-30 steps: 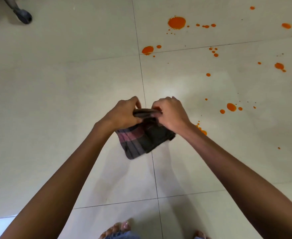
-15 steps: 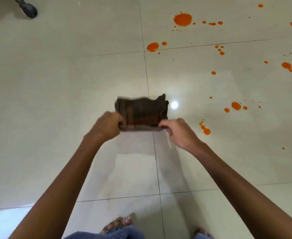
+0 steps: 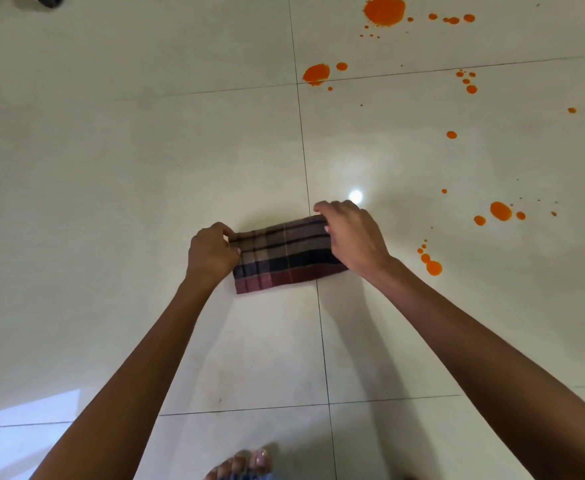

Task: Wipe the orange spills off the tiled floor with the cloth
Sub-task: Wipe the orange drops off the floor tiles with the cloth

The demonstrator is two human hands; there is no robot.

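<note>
Between the left hand (image 3: 212, 252) and right hand (image 3: 352, 233), each pinching an end, stretches the folded plaid cloth (image 3: 284, 256), orange spills (image 3: 433, 266) lying to its right.

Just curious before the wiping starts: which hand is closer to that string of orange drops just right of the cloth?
The right hand. It holds the cloth's right end, close beside the drops. The left hand grips the far end.
</note>
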